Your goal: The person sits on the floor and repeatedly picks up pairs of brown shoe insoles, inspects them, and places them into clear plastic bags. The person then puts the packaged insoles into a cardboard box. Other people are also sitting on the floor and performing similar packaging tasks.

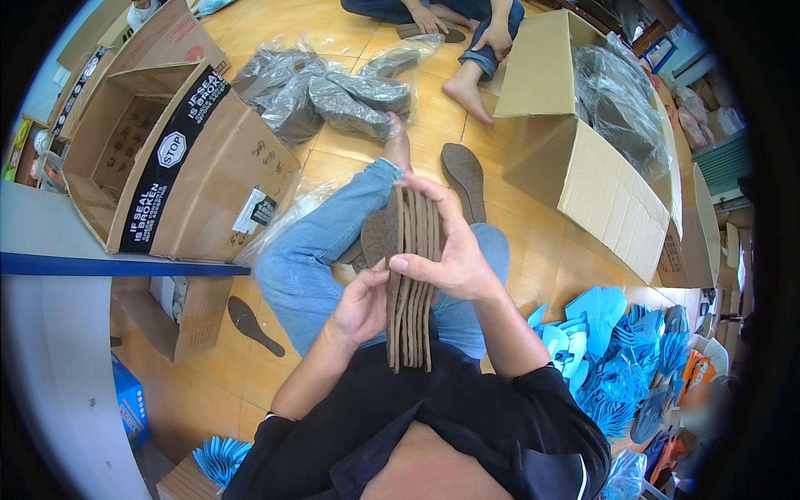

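A stack of brown shoe soles point(408, 310) stands on edge between my hands, above my crossed legs. My right hand point(454, 254) wraps the far end and right side, its thumb across the edges. My left hand point(360, 303) is closed against the left side near the middle, partly hidden by the stack. More soles point(375, 236) lie behind it by my lap, partly covered. A pair of dark soles point(464, 177) rests on the floor just beyond my right hand.
Clear plastic bags of soles point(321, 96) lie ahead. Open cardboard boxes stand left point(208, 179) and right point(612, 196). Blue cut pieces point(612, 358) are piled at right. A single sole point(255, 327) lies left. Another person point(487, 37) sits ahead, a hand by a sole.
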{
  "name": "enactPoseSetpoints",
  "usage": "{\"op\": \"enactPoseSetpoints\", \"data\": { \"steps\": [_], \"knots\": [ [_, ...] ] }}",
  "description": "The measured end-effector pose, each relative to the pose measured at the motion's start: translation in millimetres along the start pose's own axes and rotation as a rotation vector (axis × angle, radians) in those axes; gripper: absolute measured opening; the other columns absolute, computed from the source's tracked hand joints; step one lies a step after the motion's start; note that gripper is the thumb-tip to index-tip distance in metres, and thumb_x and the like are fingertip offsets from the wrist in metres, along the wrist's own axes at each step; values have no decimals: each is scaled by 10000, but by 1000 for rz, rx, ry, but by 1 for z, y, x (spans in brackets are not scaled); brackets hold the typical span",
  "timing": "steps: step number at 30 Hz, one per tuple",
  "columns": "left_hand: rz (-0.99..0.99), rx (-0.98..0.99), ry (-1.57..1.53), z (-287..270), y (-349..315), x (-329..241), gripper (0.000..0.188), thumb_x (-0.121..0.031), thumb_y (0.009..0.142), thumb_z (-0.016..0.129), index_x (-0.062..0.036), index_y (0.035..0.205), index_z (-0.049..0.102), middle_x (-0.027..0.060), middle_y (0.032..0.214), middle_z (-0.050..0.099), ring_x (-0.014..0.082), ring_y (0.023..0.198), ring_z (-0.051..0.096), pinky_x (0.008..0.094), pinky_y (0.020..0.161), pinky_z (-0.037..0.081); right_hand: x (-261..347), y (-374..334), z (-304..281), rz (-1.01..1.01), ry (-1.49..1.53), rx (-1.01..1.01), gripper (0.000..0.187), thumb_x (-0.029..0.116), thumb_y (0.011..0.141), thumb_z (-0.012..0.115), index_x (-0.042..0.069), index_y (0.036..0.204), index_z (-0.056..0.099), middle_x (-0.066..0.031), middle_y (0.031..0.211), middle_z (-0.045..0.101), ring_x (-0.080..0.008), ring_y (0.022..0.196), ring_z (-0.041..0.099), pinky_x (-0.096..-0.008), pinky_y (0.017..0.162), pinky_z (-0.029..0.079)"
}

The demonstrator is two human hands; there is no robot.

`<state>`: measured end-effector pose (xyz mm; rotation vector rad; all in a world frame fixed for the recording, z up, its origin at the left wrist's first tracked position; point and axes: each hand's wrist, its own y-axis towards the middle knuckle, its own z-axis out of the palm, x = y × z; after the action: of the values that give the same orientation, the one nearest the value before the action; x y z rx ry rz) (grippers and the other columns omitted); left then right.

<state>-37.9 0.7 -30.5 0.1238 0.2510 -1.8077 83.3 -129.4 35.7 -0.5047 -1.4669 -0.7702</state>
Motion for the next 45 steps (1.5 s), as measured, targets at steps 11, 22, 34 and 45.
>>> {"op": "enactPoseSetpoints", "data": {
  "steps": [11, 22, 34, 45],
  "knots": [
    [399, -228, 762, 9, 4, -18, 689, 14, 768, 466, -13, 1442, 323, 128, 1330, 511, 217, 1235, 493, 358, 1073, 363, 11, -9, -1, -13, -163, -29, 768, 174, 749, 808, 34, 1376, 388, -173, 1397, 438, -250, 1260, 477, -383, 1049, 379],
    [252, -236, -102, 21, 23, -13, 515, -343, 987, 464, -25, 1385, 389, 160, 1359, 484, 274, 1267, 461, 437, 1100, 342, -34, -27, 4, -611, -456, -229, 613, 81, 670, 843, 28, 1172, 494, -206, 1112, 650, -320, 983, 671, -383, 804, 554],
    [1109, -113, 1863, 16, 32, -34, 398, -162, 780, 743, -60, 1116, 555, 148, 1150, 645, 359, 1145, 591, 498, 1028, 411, -73, -65, -12, 798, 823, 101, 743, 505, 981, 442, 43, 1499, 179, -160, 1296, 523, -276, 1153, 547, -416, 925, 493],
    [663, -124, 2152, -17, 45, 38, 695, -198, 697, 774, -48, 1307, 479, 218, 1465, 387, 388, 1386, 325, 565, 1114, 240, -96, -21, -59, 770, 548, -341, 470, 280, 972, 517, 33, 1359, 414, -155, 1259, 546, -215, 1153, 537, -363, 975, 452]
  ]
}}
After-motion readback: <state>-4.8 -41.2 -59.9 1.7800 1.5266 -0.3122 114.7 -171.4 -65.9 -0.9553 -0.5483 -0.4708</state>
